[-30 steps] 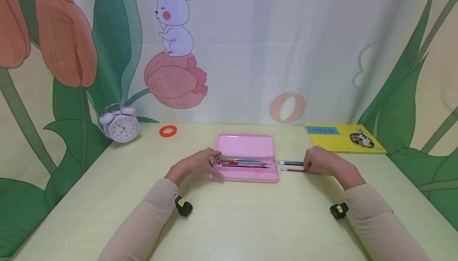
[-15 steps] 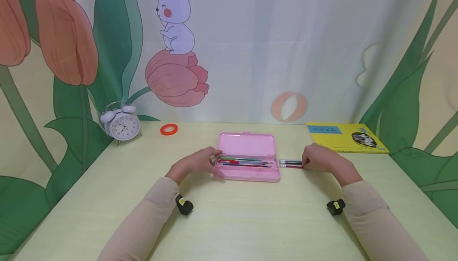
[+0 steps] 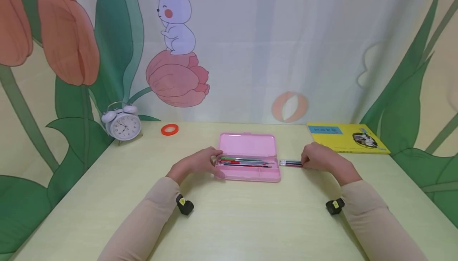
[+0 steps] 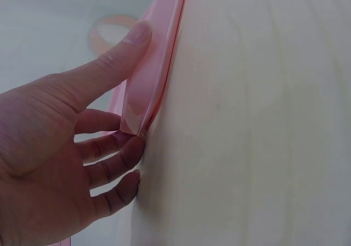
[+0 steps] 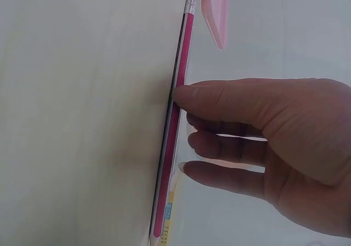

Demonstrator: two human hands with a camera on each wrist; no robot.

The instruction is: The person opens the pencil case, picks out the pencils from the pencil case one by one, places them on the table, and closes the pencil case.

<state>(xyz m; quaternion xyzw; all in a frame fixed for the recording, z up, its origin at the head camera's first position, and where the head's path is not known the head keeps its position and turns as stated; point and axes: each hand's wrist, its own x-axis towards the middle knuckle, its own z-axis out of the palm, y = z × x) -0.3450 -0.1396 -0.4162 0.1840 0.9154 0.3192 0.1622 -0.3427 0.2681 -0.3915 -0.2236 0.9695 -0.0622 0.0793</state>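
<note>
A pink pencil case (image 3: 247,145) lies with its lid raised at the middle of the table. Several pencils or pens (image 3: 246,162) lie in its long rear compartment. My left hand (image 3: 196,163) holds the case's left end; in the left wrist view the thumb (image 4: 123,51) rests on the wall, with fingers curled at the corner. To the right of the case, my right hand (image 3: 319,157) pinches a small bundle of pencils (image 3: 291,163) lying side by side on the table. Their eraser ends point at the case. Up close, a pink-red pencil (image 5: 185,48) hides most of the others.
A white alarm clock (image 3: 125,127) stands at the back left, beside an orange-red tape ring (image 3: 169,129). A yellow book (image 3: 348,137) lies at the back right. Behind the table hangs a printed curtain (image 3: 243,54).
The red pencil has shifted up against the darker pencils, closing the gap between them. My right hand has moved slightly left and back. The left hand stays at the case.
</note>
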